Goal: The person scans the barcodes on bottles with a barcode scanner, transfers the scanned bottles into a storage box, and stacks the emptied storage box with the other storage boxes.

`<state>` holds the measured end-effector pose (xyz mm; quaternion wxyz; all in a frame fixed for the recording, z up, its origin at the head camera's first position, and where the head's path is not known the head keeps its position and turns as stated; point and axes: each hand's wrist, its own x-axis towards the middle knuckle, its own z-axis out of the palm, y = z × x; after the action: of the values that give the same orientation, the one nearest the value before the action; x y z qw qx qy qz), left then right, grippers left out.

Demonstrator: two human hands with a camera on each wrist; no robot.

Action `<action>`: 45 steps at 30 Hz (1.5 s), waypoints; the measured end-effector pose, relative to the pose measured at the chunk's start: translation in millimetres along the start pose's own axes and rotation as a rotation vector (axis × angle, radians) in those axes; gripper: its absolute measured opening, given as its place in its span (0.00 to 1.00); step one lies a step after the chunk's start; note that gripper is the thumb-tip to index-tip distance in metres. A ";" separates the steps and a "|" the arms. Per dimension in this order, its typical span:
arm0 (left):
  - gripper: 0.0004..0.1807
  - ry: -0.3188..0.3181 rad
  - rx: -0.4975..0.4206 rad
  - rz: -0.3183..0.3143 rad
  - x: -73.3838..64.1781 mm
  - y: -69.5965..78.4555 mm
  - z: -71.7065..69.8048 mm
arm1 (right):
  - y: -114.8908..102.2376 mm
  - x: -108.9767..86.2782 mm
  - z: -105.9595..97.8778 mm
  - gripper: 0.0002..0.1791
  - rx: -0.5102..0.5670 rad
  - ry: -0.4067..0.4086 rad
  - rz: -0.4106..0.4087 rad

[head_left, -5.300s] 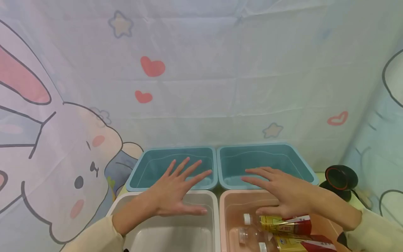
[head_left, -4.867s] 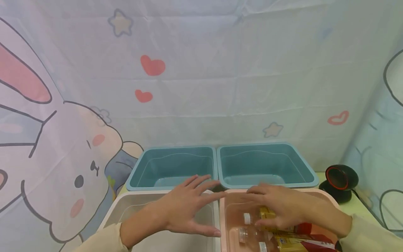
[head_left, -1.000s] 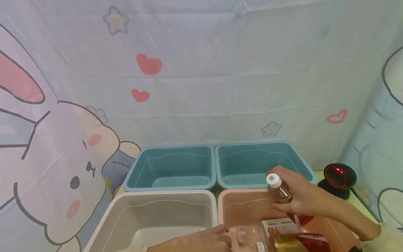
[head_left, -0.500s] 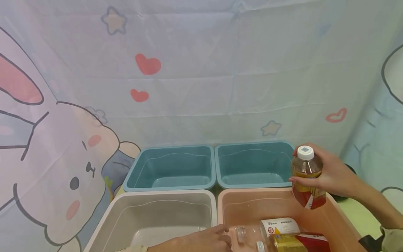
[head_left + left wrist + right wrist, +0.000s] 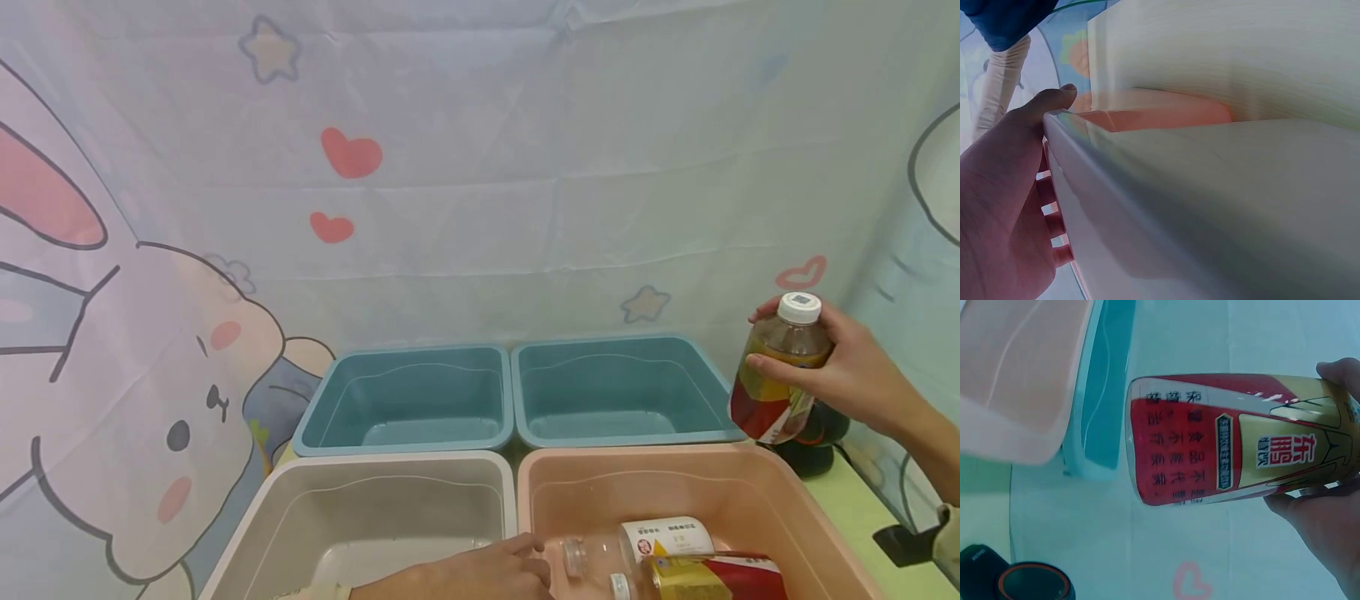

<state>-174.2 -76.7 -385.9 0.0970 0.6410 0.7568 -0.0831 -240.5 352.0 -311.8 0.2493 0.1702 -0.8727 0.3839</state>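
My right hand [image 5: 862, 371] grips a drink bottle [image 5: 767, 396] round its upper part, just below the white cap. The bottle is tilted, raised beyond the right ends of the bins. In the right wrist view its red and gold label [image 5: 1210, 444] faces the camera. My left hand [image 5: 480, 573] rests at the rims between the beige bin [image 5: 390, 457] and the orange bin [image 5: 637, 454], fingers loosely bent. In the left wrist view the bin wall [image 5: 1104, 181] partly hides those fingers. Several bottles lie in the orange bin, among them a red and gold one [image 5: 697, 579].
Two blue bins, left [image 5: 420, 350] and right [image 5: 615, 342], stand behind the front pair. A black device with a round red-ringed face [image 5: 810, 458] is on the table right of the bins. A printed cloth [image 5: 480, 183] hangs behind.
Over the last second my right hand has lifted the bottle out of the orange bin and carried it up and to the right. The left hand has stayed at the rims.
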 end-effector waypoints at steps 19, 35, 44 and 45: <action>0.19 0.005 0.029 0.011 0.2 -1.1 -1.6 | 70.3 19.9 -17.9 0.30 -0.021 0.022 0.116; 0.17 0.021 0.018 0.017 2.2 -3.7 0.6 | 108.0 15.6 -9.8 0.30 0.000 0.022 0.160; 0.16 0.015 0.022 0.014 2.2 -5.1 2.6 | 126.6 10.0 -4.3 0.24 0.039 0.045 0.189; 0.16 0.016 0.018 0.012 2.2 -5.2 3.0 | 128.6 9.2 -3.4 0.24 0.048 0.045 0.194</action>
<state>-179.6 -76.2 -389.3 0.0858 0.6472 0.7528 -0.0842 -309.9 436.9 -379.9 0.2265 0.0823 -0.8697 0.4308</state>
